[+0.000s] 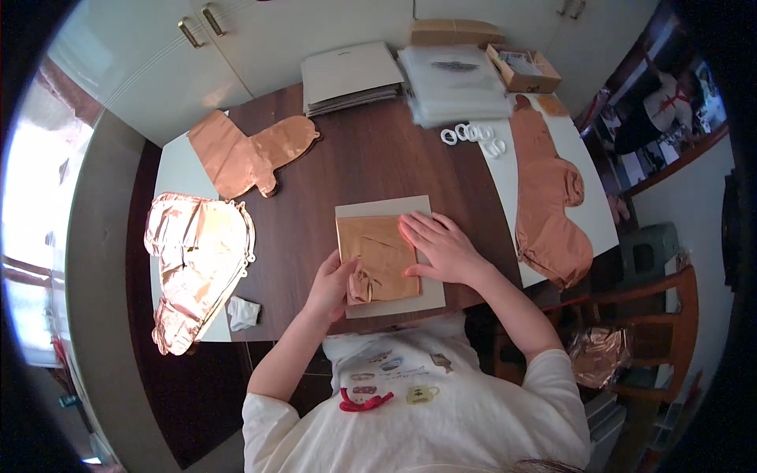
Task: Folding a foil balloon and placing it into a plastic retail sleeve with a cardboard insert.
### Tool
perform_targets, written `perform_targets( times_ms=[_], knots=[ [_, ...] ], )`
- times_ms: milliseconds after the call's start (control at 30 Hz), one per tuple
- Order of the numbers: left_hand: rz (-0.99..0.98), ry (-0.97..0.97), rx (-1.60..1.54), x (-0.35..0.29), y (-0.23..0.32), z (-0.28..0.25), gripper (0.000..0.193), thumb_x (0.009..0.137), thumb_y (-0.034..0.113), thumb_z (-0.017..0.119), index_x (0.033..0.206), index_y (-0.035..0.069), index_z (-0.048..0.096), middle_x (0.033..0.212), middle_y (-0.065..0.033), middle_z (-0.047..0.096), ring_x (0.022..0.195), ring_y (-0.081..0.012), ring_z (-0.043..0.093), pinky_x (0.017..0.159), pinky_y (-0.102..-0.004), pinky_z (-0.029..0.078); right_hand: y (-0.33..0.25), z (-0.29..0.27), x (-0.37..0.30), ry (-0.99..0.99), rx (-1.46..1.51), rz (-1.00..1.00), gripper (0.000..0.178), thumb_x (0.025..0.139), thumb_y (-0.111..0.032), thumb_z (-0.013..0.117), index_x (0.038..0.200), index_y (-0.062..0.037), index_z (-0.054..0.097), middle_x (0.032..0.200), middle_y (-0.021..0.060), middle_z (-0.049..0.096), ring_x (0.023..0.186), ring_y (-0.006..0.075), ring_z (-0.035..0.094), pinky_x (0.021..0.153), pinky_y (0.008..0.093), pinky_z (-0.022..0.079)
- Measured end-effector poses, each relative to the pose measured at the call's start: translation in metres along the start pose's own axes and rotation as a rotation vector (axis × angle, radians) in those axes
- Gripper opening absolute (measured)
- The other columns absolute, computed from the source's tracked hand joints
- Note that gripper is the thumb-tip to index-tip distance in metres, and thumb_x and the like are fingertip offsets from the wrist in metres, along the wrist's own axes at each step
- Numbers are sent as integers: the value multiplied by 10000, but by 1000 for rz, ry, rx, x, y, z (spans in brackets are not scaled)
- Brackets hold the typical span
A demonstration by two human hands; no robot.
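A copper-coloured foil balloon (382, 248), folded into a flat rectangle, lies on a grey card sheet (434, 290) at the near middle of the table. Its lower left corner is bunched up and wrinkled. My left hand (327, 285) grips that left edge, thumb on top and the other fingers mostly hidden beneath. On the right side of the packet, my right hand (443, 248) lies flat with fingers stretched toward its upper right corner.
Unfolded copper foil balloons lie at the far left (252, 154), near left (201, 260) and right (544, 201). Behind are stacked grey cards (351, 71), clear plastic bags (457, 87), a cardboard box (524, 75) and white rings (473, 132). A crumpled white tissue (243, 313) sits near left.
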State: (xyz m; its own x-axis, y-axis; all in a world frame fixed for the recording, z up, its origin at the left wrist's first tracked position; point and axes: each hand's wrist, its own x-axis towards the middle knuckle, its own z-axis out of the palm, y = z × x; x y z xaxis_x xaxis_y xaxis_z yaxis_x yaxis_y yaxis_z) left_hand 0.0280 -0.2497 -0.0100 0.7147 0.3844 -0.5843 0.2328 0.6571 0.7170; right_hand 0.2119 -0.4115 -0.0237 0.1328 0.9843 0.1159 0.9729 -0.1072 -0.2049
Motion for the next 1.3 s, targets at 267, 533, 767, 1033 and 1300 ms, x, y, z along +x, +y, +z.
perform_targets(
  times_ms=[267,533,767,1033,1300],
  knots=[
    [959,211,1405,-5,25,-3,602,777,157,656,1299,-8,406,1302,-211,433,1234,-374,407,1040,-446,329,2,-1,1,-28,24,-4,853,816,-608,501,1400,-21,297,1455,127,315,1360,250,266,1105,424,191],
    [1022,-294,1842,23,14,-2,862,778,614,554,1367,16,357,1443,-200,301,1367,-362,225,1109,-506,163,0,-2,1,-112,16,16,877,826,-635,469,1420,-27,257,1485,119,257,1383,237,212,1129,429,149],
    [1048,-283,1917,27,21,-4,953,696,695,555,1372,53,362,1436,-179,321,1351,-373,253,1096,-515,189,-6,-6,2,-88,40,35,1032,680,-683,597,1405,-21,279,1471,124,272,1376,265,219,1120,472,142],
    [1016,-299,1936,32,30,-10,1132,582,775,580,1391,29,314,1449,-171,304,1362,-322,254,1103,-501,179,-10,-14,9,-129,12,72,1160,560,-708,652,1389,14,281,1466,137,263,1378,277,201,1119,491,130],
    [923,-313,1987,27,39,-20,1259,517,799,598,1403,-25,252,1461,-180,275,1372,-290,242,1111,-509,151,-17,-17,7,-225,-57,105,1268,506,-743,653,1412,28,213,1486,153,206,1389,323,149,1114,529,114]
  ],
)
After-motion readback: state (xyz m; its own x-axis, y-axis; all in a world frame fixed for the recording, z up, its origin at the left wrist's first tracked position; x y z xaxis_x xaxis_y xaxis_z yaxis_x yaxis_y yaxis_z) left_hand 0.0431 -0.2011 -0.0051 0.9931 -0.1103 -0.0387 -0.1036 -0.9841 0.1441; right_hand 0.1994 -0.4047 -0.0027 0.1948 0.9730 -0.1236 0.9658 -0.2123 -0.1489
